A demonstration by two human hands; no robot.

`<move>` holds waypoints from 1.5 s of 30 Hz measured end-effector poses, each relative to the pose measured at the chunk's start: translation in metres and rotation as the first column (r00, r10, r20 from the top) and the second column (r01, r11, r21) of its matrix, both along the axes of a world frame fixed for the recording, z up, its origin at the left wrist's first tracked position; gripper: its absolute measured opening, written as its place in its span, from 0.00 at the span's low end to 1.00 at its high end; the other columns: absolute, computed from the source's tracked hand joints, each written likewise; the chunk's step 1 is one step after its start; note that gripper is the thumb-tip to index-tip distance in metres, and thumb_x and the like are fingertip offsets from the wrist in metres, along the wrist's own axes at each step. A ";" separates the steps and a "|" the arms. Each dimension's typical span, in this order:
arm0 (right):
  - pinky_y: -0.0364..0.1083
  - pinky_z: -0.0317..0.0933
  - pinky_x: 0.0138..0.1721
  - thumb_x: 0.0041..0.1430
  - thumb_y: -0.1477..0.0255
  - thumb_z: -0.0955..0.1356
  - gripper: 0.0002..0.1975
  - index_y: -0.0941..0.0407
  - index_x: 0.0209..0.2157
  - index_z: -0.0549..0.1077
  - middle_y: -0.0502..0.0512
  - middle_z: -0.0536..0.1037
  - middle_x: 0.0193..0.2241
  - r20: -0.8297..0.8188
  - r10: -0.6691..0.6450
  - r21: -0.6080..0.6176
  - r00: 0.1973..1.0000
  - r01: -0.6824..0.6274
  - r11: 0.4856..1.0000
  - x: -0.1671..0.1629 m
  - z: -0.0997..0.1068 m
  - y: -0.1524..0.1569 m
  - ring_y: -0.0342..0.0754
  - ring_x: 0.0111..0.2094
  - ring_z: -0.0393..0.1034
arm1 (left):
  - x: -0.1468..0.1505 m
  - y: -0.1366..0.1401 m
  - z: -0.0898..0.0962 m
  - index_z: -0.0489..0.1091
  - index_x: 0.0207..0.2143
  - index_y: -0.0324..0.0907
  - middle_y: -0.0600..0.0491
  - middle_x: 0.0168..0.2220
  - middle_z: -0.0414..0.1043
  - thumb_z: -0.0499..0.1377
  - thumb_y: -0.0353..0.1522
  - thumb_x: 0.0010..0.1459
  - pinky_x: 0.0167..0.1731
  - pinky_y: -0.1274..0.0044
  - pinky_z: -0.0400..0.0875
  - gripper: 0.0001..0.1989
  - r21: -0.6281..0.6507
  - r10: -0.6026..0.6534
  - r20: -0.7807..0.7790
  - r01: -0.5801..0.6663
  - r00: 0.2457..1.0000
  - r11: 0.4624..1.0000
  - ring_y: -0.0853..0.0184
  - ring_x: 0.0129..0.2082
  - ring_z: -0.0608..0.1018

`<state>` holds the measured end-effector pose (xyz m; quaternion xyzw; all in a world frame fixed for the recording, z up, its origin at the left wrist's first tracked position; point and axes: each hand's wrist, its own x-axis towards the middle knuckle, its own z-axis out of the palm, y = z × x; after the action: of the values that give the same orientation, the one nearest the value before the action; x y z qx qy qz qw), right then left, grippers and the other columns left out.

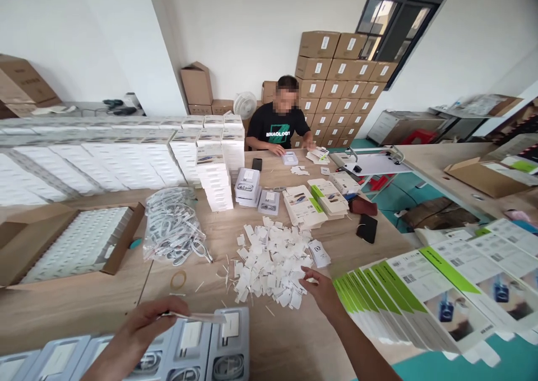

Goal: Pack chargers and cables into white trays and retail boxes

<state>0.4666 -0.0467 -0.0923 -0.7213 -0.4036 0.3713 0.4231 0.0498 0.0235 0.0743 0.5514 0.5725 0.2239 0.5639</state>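
Observation:
My left hand [143, 322] is closed on a thin white card [204, 317], held nearly flat and seen close to edge-on above the trays. Beneath it, a row of grey plastic trays [247, 336] holds coiled cables and small white pieces. My right hand [321, 291] reaches over the right edge of a heap of small white paper slips [269, 263], its thumb and forefinger apart with nothing visible between them. Just beyond that hand lies a small stack of white cards [319, 254].
Across the table sits a co-worker [279, 123] with both hands on the tabletop. A bag of cables [172, 224] and an open carton [121, 241] are on the left. Flat printed box sleeves [390, 286] fan out on the right. White boxes [214, 179] stand stacked behind.

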 end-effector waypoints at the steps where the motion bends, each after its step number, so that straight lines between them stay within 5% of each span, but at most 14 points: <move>1: 0.47 0.66 0.41 0.50 0.59 0.70 0.14 0.56 0.26 0.72 0.61 0.76 0.49 -0.007 0.019 0.059 1.000 -0.018 0.998 -0.010 0.010 0.004 0.56 0.46 0.72 | 0.008 0.001 0.006 0.72 0.21 0.44 0.55 0.23 0.72 0.61 0.37 0.44 0.24 0.76 0.67 0.06 0.041 -0.029 -0.012 0.030 0.999 0.999 0.62 0.25 0.73; 5: 0.47 0.69 0.41 0.61 0.66 0.65 0.09 0.55 0.33 0.74 0.59 0.77 0.47 0.192 0.145 0.339 0.971 -0.204 0.919 -0.057 0.063 0.012 0.52 0.46 0.73 | 0.051 0.003 0.018 0.64 0.14 0.42 0.57 0.16 0.60 0.53 0.34 0.47 0.22 0.78 0.58 0.11 0.147 -0.038 0.001 0.037 0.999 0.988 0.69 0.20 0.65; 10: 0.49 0.68 0.47 0.62 0.78 0.63 0.13 0.50 0.43 0.74 0.55 0.78 0.45 0.651 0.199 0.491 0.733 -0.606 0.626 -0.101 0.131 0.013 0.49 0.47 0.72 | 0.101 -0.004 0.020 0.67 0.18 0.40 0.57 0.12 0.57 0.45 0.45 0.60 0.16 0.76 0.46 0.26 -0.052 -0.292 0.195 0.307 0.936 0.950 0.73 0.13 0.56; 13: 0.50 0.67 0.49 0.60 0.80 0.64 0.16 0.49 0.45 0.74 0.54 0.78 0.46 0.704 0.187 0.527 0.685 -0.681 0.508 -0.112 0.151 0.014 0.50 0.49 0.70 | 0.112 -0.010 0.023 0.66 0.23 0.41 0.59 0.12 0.59 0.48 0.46 0.60 0.16 0.76 0.45 0.22 -0.104 -0.270 0.246 0.302 0.931 0.948 0.74 0.12 0.56; 15: 0.50 0.67 0.50 0.60 0.78 0.65 0.14 0.49 0.44 0.74 0.55 0.75 0.49 0.622 0.214 0.561 0.753 -0.619 0.550 -0.115 0.159 0.015 0.50 0.51 0.69 | 0.113 -0.013 0.027 0.63 0.22 0.42 0.60 0.14 0.58 0.52 0.44 0.59 0.17 0.77 0.48 0.18 -0.074 -0.214 0.208 0.234 0.954 0.970 0.73 0.14 0.58; 18: 0.46 0.70 0.41 0.62 0.74 0.65 0.10 0.50 0.44 0.73 0.56 0.76 0.47 0.364 0.258 0.544 0.895 -0.429 0.721 -0.114 0.167 0.013 0.48 0.45 0.72 | 0.112 -0.017 0.036 0.61 0.21 0.42 0.60 0.17 0.59 0.50 0.44 0.61 0.22 0.78 0.54 0.20 0.094 -0.258 0.060 0.252 0.964 0.963 0.72 0.19 0.61; 20: 0.43 0.69 0.35 0.62 0.71 0.65 0.08 0.50 0.43 0.73 0.54 0.78 0.39 0.237 0.308 0.490 0.922 -0.387 0.781 -0.114 0.172 0.012 0.46 0.37 0.73 | 0.112 -0.021 0.043 0.60 0.20 0.42 0.59 0.18 0.59 0.47 0.45 0.63 0.25 0.77 0.56 0.22 0.198 -0.297 -0.090 0.309 0.951 0.930 0.71 0.21 0.63; 26: 0.42 0.66 0.35 0.62 0.70 0.66 0.06 0.51 0.38 0.76 0.50 0.80 0.34 0.266 0.358 0.481 0.895 -0.446 0.755 -0.115 0.175 0.010 0.44 0.32 0.73 | 0.116 -0.031 0.053 0.55 0.21 0.43 0.59 0.20 0.60 0.45 0.41 0.65 0.27 0.76 0.53 0.20 0.338 -0.271 -0.392 0.412 0.879 0.846 0.69 0.25 0.64; 39: 0.40 0.65 0.41 0.61 0.75 0.67 0.08 0.51 0.41 0.75 0.50 0.81 0.36 0.409 0.296 0.569 0.863 -0.495 0.656 -0.115 0.166 0.009 0.43 0.37 0.75 | 0.118 -0.033 0.052 0.51 0.21 0.43 0.59 0.20 0.59 0.44 0.39 0.65 0.26 0.74 0.49 0.19 0.368 -0.280 -0.490 0.487 0.826 0.792 0.70 0.23 0.62; 41: 0.40 0.65 0.41 0.61 0.75 0.67 0.08 0.51 0.40 0.76 0.49 0.81 0.36 0.381 0.307 0.560 0.872 -0.482 0.674 -0.116 0.165 0.010 0.43 0.37 0.75 | 0.118 -0.032 0.051 0.51 0.21 0.43 0.59 0.20 0.58 0.44 0.39 0.65 0.26 0.74 0.49 0.19 0.367 -0.280 -0.499 0.493 0.820 0.789 0.70 0.23 0.62; 45: 0.39 0.65 0.34 0.57 0.74 0.69 0.04 0.52 0.33 0.77 0.48 0.80 0.29 0.143 0.333 0.463 0.932 -0.360 0.809 -0.118 0.167 0.012 0.43 0.30 0.74 | 0.119 -0.030 0.048 0.50 0.21 0.42 0.59 0.20 0.56 0.44 0.39 0.65 0.25 0.74 0.48 0.20 0.365 -0.280 -0.522 0.507 0.806 0.781 0.71 0.22 0.61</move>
<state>0.3484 -0.0347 0.0748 -0.5170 -0.6193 0.3100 0.5031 0.1685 -0.0061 0.1227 0.8209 0.4769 0.1041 0.2965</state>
